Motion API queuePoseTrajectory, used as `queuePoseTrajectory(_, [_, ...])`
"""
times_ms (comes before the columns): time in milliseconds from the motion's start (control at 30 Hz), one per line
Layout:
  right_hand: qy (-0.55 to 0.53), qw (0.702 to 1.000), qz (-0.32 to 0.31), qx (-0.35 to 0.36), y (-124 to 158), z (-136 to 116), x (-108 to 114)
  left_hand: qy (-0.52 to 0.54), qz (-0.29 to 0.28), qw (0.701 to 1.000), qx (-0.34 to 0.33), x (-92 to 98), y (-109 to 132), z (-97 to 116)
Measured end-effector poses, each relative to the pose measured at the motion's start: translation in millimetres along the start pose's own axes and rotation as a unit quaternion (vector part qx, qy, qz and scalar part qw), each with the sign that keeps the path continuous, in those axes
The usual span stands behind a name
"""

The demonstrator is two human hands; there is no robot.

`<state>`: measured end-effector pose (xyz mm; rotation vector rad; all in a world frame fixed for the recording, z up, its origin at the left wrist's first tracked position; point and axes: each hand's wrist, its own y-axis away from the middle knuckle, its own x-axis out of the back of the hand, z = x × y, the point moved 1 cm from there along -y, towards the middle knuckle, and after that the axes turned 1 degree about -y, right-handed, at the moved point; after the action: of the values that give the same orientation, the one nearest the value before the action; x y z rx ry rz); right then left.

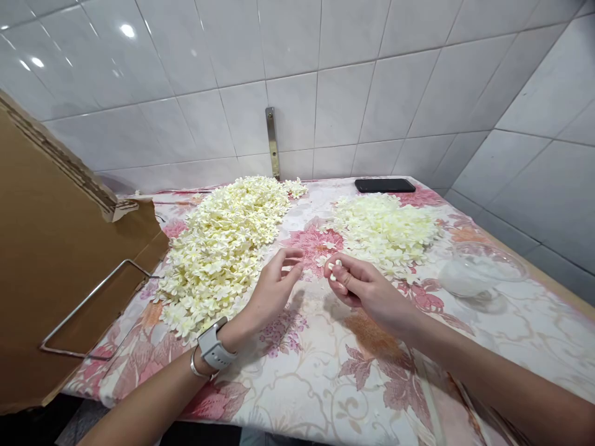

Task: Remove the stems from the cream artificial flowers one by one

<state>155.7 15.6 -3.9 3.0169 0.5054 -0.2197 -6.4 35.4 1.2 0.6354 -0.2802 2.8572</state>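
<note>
cardboard sheet (51, 260) cut off left, glass bowl (483, 272) contents blurred

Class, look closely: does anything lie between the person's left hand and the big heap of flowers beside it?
Nothing visible does. The left hand hovers right at the edge of the large flower heap, with only bare tablecloth between. The right hand pinches a small flower.
</note>
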Motion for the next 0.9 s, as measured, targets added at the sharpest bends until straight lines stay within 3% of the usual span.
queuePoseTrajectory(333, [0.124,0.989,-0.076,0.007,11.2,-4.0,-5.9,-0.056,0.03,0.994,-0.088,2.2,10.6,-7.9])
queuePoseTrajectory(567, [0.021,0.993,-0.097,-0.057,8.5,1.6,-4.7,-0.07,0.034,0.992,-0.097,2.8,10.8,-9.0])
queuePoseTrajectory(767, [-0.006,0.996,-0.012,-0.088,7.7,6.0,-2.8,-0.075,0.046,0.991,-0.106,3.6,11.0,-8.0])
queuePoseTrajectory(900, [-0.004,0.997,-0.036,-0.066,6.5,3.1,0.5,-0.075,0.042,0.99,-0.11,3.3,12.2,-9.0])
